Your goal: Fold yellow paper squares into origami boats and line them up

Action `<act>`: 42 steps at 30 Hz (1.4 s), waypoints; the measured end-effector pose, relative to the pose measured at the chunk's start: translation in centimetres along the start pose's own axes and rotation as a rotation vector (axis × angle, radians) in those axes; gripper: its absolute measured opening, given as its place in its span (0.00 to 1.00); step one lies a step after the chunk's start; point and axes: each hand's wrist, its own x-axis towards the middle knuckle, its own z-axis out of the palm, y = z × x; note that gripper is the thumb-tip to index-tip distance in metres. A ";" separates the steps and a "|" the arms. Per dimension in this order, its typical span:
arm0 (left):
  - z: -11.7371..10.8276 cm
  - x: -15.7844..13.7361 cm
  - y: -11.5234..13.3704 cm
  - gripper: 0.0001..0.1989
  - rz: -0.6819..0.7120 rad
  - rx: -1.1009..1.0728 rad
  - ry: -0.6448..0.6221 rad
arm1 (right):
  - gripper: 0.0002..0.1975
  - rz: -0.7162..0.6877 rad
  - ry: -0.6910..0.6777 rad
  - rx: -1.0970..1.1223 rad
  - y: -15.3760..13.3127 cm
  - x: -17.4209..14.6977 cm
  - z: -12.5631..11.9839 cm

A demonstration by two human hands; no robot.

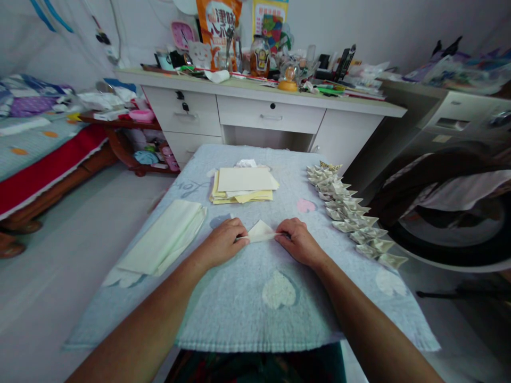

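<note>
Between my two hands is a small folded sheet of paper [260, 232], pale cream, with a pointed triangular top and a flap along its lower edge. My left hand [225, 240] pinches its left end; my right hand [299, 240] pinches the right end. Both hands are closed, and the fingertips partly cover the paper's ends. Just beyond lies a stack of cream and yellow paper sheets [249, 181]. To the left rests a larger folded pale sheet [165, 236]. On the right stand several folded paper boats [347, 210] in close rows.
A blue cloth [235, 314] with heart patterns covers the table. Crumpled white paper [246, 163] sits behind the stack. Farther back is a white desk [273, 111] crowded with jars and packets. A washing machine [455, 122] stands at the right, a bed [43, 159] at the left.
</note>
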 end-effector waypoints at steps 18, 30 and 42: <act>0.6 0.1 -0.4 0.12 -0.026 0.147 0.042 | 0.07 0.219 -0.026 -0.046 0.3 0.0 -0.9; 0.9 0.2 -0.3 0.14 -0.109 0.242 0.110 | 0.07 0.321 0.000 -0.135 -0.1 0.1 -0.6; 0.9 0.1 0.4 0.13 -0.279 0.324 0.122 | 0.08 0.345 0.000 -0.196 -0.8 0.1 -0.4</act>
